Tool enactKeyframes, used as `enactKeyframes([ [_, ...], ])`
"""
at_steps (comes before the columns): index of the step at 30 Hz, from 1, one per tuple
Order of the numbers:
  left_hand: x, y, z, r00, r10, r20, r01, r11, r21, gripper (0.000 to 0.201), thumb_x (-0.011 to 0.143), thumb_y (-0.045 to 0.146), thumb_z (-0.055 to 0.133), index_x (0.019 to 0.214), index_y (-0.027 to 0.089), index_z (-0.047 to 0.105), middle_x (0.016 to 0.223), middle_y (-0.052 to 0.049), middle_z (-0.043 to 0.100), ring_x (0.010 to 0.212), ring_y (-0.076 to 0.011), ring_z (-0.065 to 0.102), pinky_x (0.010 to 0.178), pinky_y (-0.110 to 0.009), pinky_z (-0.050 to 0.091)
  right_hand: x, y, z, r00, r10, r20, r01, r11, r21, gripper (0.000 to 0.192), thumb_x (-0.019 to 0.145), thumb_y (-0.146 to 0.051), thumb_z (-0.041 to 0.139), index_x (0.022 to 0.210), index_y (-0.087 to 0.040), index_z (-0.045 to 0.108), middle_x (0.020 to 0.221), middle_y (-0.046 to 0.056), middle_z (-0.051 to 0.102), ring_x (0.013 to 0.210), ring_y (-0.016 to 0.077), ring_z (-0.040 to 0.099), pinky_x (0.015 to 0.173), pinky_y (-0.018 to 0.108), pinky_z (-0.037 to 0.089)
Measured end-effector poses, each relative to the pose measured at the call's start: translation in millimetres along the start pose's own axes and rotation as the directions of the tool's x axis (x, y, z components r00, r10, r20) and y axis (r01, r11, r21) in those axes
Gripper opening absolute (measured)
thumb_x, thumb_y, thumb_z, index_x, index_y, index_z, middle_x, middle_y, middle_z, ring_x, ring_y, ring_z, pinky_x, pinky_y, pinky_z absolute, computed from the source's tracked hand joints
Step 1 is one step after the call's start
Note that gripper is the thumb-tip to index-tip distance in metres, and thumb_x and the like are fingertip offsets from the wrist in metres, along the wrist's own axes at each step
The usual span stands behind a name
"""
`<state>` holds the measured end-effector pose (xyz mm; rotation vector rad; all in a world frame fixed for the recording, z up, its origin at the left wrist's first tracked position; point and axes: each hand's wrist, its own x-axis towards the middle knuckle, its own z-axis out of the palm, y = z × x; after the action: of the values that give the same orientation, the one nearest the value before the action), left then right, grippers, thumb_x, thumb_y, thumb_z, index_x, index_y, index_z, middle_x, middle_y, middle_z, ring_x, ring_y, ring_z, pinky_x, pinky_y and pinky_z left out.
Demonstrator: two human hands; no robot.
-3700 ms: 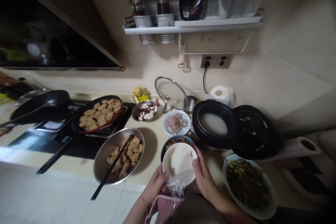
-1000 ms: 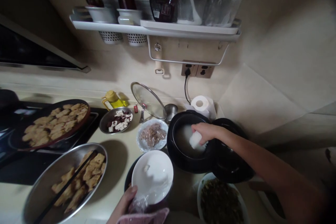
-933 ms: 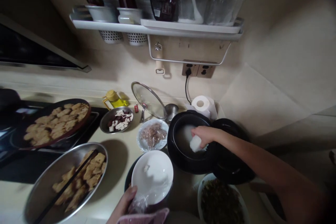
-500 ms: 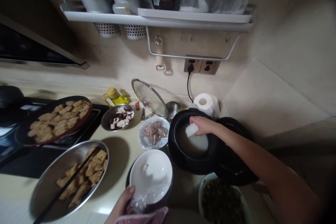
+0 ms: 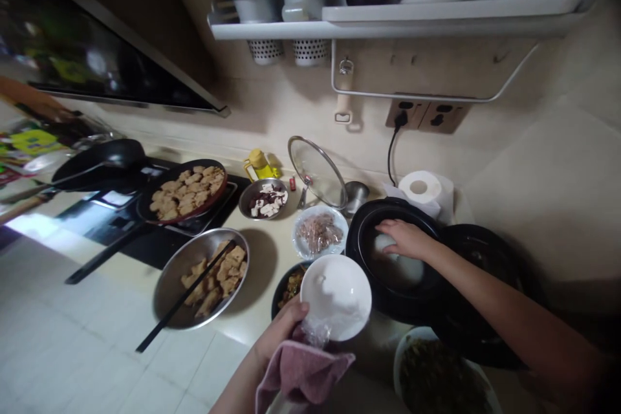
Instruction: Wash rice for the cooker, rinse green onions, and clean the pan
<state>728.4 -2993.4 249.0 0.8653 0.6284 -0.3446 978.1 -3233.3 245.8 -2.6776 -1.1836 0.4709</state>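
My left hand (image 5: 286,323) is closed on the rim of a white bowl (image 5: 337,294), tilted toward me, with clear plastic film at its near edge. A mauve cloth (image 5: 303,372) hangs just below that hand. My right hand (image 5: 405,239) reaches into a black pot (image 5: 358,252), fingers stretched out and apart. Beneath it lies a pale white mass (image 5: 407,270) in the pot; its kind is unclear. Left of the pot stands a film-covered plate of shredded food (image 5: 317,233). Behind the white bowl, a dark bowl of food (image 5: 291,288) is partly hidden.
A steel bowl (image 5: 165,284) holds fried pieces and black chopsticks. On the stove sits a pan (image 5: 187,194) of browned pieces. A glass lid (image 5: 317,171) leans at the wall. Paper roll (image 5: 422,187), black lid-like dish (image 5: 478,310) and bowl of greens (image 5: 441,375) are at right.
My right hand held a white lump over the pot; now its fingers are spread lower in the pot. The view has swung left, showing more of the stove. The left hand still holds the bowl.
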Motion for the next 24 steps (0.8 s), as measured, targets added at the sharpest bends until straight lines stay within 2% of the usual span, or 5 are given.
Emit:
enactKeyframes([
  [5, 5, 16, 20.9, 0.991, 0.129, 0.025, -0.131, 0.978, 0.162, 0.065, 0.065, 0.043, 0.077, 0.122, 0.016, 0.061, 0.082, -0.004, 0.070, 0.076, -0.0191, 0.061, 0.075, -0.028, 0.047, -54, -76, -26, 0.848, -0.075, -0.524, 0.180, 0.972, 0.152, 0.031, 0.093, -0.018, 0.041, 0.113, -0.022, 0.064, 0.105, 0.006, 0.069, 0.093, 0.0169, 0.065, 0.081, 0.029, 0.051],
  [11, 0, 26, 59.4, 0.952, 0.196, 0.235, -0.276, 0.881, 0.384, 0.058, 0.071, 0.044, 0.072, 0.122, 0.021, 0.058, 0.108, -0.004, 0.068, 0.104, -0.0233, 0.058, 0.095, -0.032, 0.042, -62, -151, -6, 0.812, -0.066, -0.580, 0.195, 0.967, 0.163, 0.015, 0.082, -0.015, 0.057, 0.094, -0.018, 0.065, 0.091, 0.006, 0.068, 0.083, 0.0192, 0.062, 0.077, 0.031, 0.050],
  [16, 2, 25, 75.1, 0.926, 0.282, 0.249, -0.367, 0.823, 0.433, 0.071, 0.072, 0.047, 0.070, 0.132, 0.017, 0.045, 0.115, -0.007, 0.065, 0.109, -0.0237, 0.056, 0.098, -0.032, 0.041, -61, -142, -6, 0.911, -0.002, -0.413, 0.065, 0.989, 0.136, 0.013, 0.074, -0.010, 0.060, 0.084, -0.018, 0.063, 0.085, 0.005, 0.063, 0.079, 0.0198, 0.058, 0.072, 0.032, 0.049],
  [20, 3, 33, 88.1, 0.912, 0.342, 0.227, -0.410, 0.760, 0.503, 0.070, 0.074, 0.038, 0.070, 0.135, 0.019, 0.041, 0.121, -0.008, 0.062, 0.110, -0.0234, 0.055, 0.099, -0.031, 0.040, -65, -122, -9, 0.858, -0.064, -0.510, 0.070, 0.998, -0.008, 0.017, 0.079, -0.009, 0.055, 0.091, -0.018, 0.064, 0.099, 0.010, 0.063, 0.097, 0.0236, 0.056, 0.084, 0.036, 0.049],
  [24, 8, 49, 108.1, 0.819, 0.431, 0.378, -0.573, 0.585, 0.574, 0.050, 0.074, 0.032, 0.069, 0.119, 0.018, 0.052, 0.106, -0.007, 0.067, 0.103, -0.0246, 0.057, 0.095, -0.031, 0.041, -58, -102, -12, 0.834, -0.189, -0.518, 0.186, 0.981, -0.060, 0.023, 0.083, -0.009, 0.052, 0.100, -0.017, 0.066, 0.110, 0.012, 0.063, 0.105, 0.0243, 0.054, 0.089, 0.037, 0.048],
])
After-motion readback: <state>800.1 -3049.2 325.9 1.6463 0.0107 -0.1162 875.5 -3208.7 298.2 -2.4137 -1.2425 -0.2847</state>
